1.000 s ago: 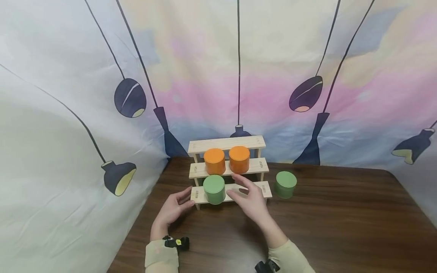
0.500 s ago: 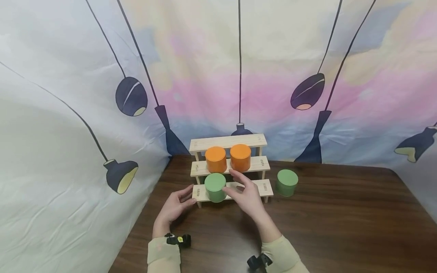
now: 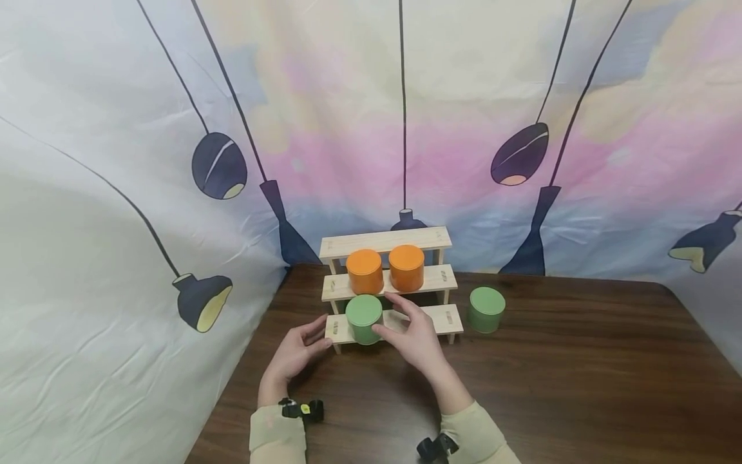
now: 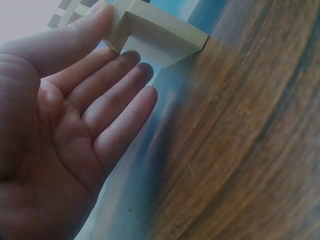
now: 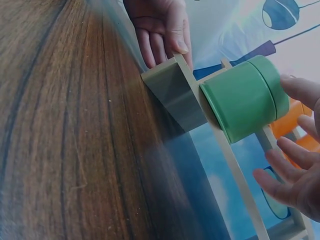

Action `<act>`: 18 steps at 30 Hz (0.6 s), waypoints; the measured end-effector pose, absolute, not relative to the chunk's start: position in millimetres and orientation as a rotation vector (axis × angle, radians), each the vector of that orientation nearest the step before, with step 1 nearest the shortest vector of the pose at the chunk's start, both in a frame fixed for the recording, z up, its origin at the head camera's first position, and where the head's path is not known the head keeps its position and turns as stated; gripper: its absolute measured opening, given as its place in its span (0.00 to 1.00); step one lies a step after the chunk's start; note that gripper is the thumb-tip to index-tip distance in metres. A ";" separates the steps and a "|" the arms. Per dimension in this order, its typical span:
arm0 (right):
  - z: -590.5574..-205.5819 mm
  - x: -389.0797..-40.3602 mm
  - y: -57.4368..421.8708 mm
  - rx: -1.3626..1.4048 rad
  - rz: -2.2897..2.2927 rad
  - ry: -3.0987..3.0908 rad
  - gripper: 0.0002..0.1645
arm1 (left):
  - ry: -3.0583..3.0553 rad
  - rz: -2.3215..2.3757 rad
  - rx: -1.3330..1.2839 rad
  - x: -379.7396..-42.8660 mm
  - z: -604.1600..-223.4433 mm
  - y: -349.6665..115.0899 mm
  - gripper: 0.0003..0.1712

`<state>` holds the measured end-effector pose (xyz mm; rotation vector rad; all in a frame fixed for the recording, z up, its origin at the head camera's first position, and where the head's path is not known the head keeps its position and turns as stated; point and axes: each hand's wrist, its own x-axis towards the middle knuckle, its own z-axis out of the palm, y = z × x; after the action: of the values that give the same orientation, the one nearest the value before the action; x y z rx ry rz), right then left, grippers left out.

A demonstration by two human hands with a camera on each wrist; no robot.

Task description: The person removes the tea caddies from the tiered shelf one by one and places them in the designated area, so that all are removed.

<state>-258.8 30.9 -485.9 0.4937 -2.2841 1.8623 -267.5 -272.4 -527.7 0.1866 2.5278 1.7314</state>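
On the lowest step of a three-tier wooden display stand [image 3: 417, 317] stands a green round tin [image 3: 364, 319], its lid on. My left hand [image 3: 292, 351] holds the left end of that step, thumb at the front corner and index finger behind; in the left wrist view the other fingers [image 4: 122, 117] extend nearly straight. The thumb of my right hand [image 3: 416, 338] touches the tin's right side near the lid, while the other fingers spread loosely to its right, around nothing. Two orange tins, one left [image 3: 365, 272] and one right [image 3: 406, 268], occupy the middle step.
Another green tin [image 3: 486, 310] stands on the dark wooden table [image 3: 556, 374], right of the stand. The top step [image 3: 385, 241] is bare. Behind hangs a cloth backdrop [image 3: 464, 96] printed with lamps.
My right hand has shifted left, bringing its thumb from beside the green tin onto its side. The left hand keeps its place, and the tins stay where they were.
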 end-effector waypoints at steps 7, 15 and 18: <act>-487.5 -257.7 30.1 0.511 1.859 -2.285 0.42 | 2.518 1.741 0.169 -266.8 -529.2 -270.9 0.39; -492.6 -258.2 27.3 0.539 1.849 -2.298 0.45 | 2.518 1.748 0.158 -266.0 -530.2 -270.6 0.39; -493.5 -258.6 24.2 0.562 1.837 -2.304 0.47 | 2.522 1.751 0.165 -266.2 -529.6 -271.6 0.39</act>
<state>-258.6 24.2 -493.5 0.5618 -2.3043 1.8365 -266.2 -271.6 -529.6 0.1647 2.5216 1.7508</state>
